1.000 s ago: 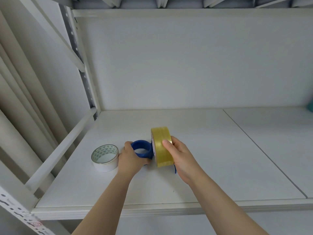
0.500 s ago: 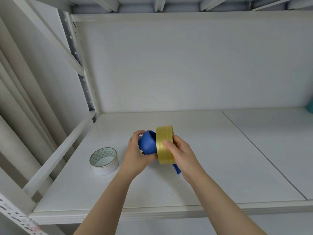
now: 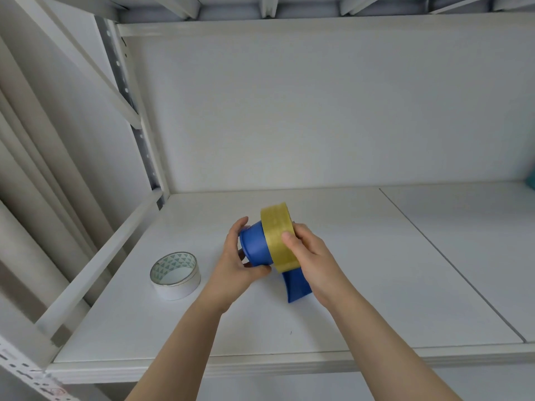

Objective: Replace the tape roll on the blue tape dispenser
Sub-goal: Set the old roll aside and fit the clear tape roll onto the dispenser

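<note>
The blue tape dispenser is held just above the white shelf, its round drum pointing left and its flat handle pointing down toward me. My left hand wraps the drum from the left. A yellowish clear tape roll stands on edge at the drum's right end, partly over it. My right hand pinches that roll, thumb on its outer face. A second roll, white with a green triangle pattern inside, lies flat on the shelf to the left.
The shelf has a white back wall and a slanted side rail on the left. A seam splits the shelf boards to the right. A teal object peeks in at the far right edge.
Both hands lifted the dispenser and tilted it so the drum faces left. The yellowish roll stays at the drum's right end, and the drum now shows wider to its left.
</note>
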